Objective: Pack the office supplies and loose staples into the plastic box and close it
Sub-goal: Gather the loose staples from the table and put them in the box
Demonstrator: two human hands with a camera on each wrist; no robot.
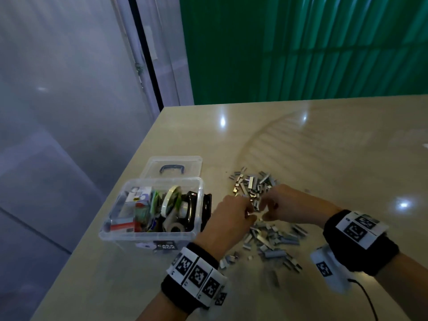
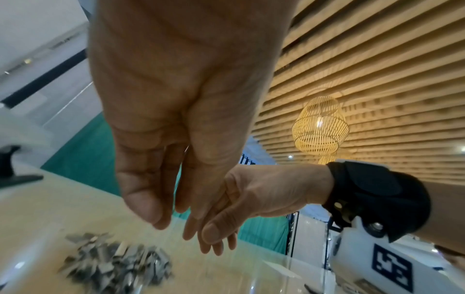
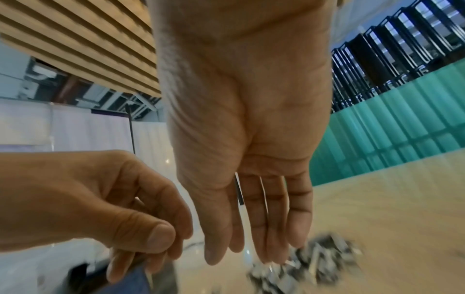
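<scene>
On the front wall of your plastic box (image 1: 148, 237), a small black label (image 1: 167, 246) reads "CASA BOX" in white letters. That is the only wording you can read. The white packet (image 1: 138, 193) inside the box carries print, but it is too small and blurred to make out. The wristbands (image 1: 196, 273) show only black-and-white square code patterns.
</scene>
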